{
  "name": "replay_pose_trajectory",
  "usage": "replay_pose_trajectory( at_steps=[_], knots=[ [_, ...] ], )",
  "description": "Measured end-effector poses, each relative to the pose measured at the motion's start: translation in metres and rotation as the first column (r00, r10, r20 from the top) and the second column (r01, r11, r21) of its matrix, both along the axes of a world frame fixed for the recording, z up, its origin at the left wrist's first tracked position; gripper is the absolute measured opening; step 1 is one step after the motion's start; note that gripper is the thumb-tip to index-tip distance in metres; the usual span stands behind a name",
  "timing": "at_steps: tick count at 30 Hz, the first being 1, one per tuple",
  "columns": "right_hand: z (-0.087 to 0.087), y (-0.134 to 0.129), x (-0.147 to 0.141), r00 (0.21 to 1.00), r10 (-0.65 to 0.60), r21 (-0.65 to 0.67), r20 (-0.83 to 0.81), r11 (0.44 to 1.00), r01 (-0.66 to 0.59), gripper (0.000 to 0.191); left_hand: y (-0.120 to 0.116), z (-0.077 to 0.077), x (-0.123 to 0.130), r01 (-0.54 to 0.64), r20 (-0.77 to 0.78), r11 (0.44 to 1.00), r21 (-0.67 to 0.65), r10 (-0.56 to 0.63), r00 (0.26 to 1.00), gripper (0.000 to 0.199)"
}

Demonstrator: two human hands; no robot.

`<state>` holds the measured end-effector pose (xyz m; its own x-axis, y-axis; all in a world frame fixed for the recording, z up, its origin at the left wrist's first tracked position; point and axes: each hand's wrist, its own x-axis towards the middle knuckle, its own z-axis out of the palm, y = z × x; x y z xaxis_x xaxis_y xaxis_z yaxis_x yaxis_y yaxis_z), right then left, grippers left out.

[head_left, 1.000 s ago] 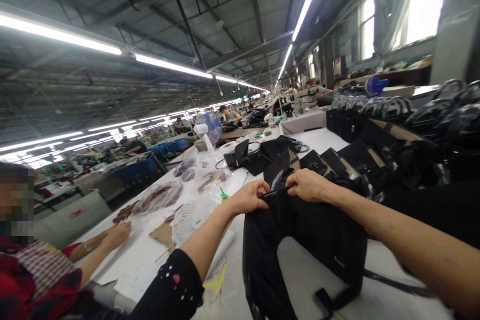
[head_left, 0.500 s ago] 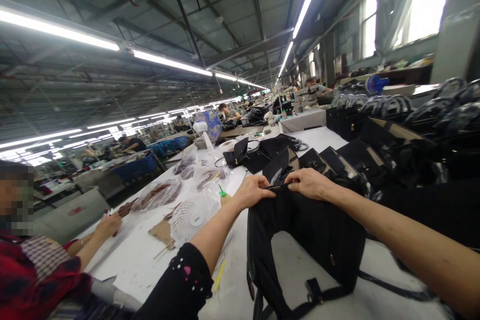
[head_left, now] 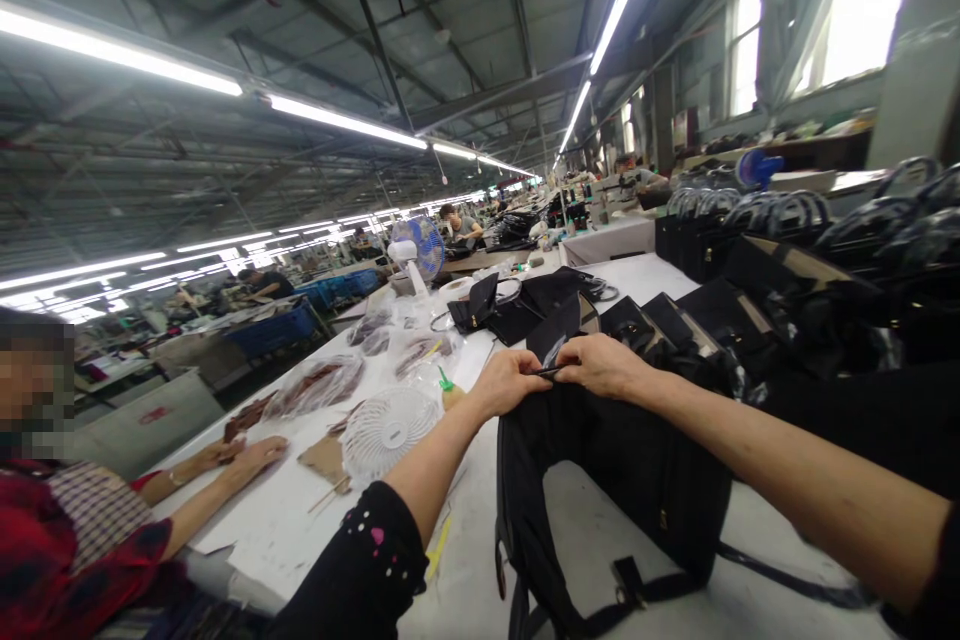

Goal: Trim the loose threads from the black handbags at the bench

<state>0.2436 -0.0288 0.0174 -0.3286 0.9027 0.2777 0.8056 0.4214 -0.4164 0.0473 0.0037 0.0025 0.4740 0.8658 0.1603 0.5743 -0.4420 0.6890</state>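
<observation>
A black bag (head_left: 622, 480) stands on the white table in front of me, its straps hanging toward the near edge. My left hand (head_left: 512, 381) pinches the bag's upper edge between thumb and fingers. Close beside it, my right hand (head_left: 596, 367) grips the same edge, the fingertips of both hands nearly meeting. A zipper with a small metal pull (head_left: 664, 520) shows on the bag's side. What lies right under the fingertips is partly hidden.
A white fan (head_left: 391, 432) and a green-tipped bottle (head_left: 448, 385) stand left of the bag. Plastic-wrapped brown pieces (head_left: 322, 385) lie farther left, near a co-worker's hands (head_left: 255, 455). Many black bags (head_left: 750, 310) crowd the right side. A blue fan (head_left: 420, 250) stands at the back.
My right hand has slid left along the bag's edge, closer to my left hand. The co-worker's hands have moved right and down onto the table.
</observation>
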Motion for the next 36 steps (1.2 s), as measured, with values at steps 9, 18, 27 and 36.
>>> replay_pose_trajectory(
  at_steps=[9,18,27,36],
  knots=[
    [0.003,-0.001,-0.007,0.996,-0.053,0.004,0.075,0.999,0.053,0.013,-0.002,-0.001,0.0,-0.004,0.047,0.997,-0.077,0.007,0.999,0.018],
    [0.001,-0.002,-0.004,0.995,-0.028,0.021,0.094,0.999,0.026,0.015,-0.006,0.001,-0.001,-0.03,-0.029,0.999,-0.011,0.03,0.999,0.028],
    [-0.007,-0.006,-0.008,0.97,-0.01,0.127,0.242,0.992,-0.021,0.024,-0.024,0.02,0.019,0.018,-0.319,0.924,0.382,0.113,0.941,0.028],
    [-0.001,-0.021,0.003,0.966,0.041,0.156,0.255,0.984,-0.083,0.021,-0.051,0.027,0.02,-0.078,-0.145,0.963,0.257,0.118,0.982,0.028]
  ],
)
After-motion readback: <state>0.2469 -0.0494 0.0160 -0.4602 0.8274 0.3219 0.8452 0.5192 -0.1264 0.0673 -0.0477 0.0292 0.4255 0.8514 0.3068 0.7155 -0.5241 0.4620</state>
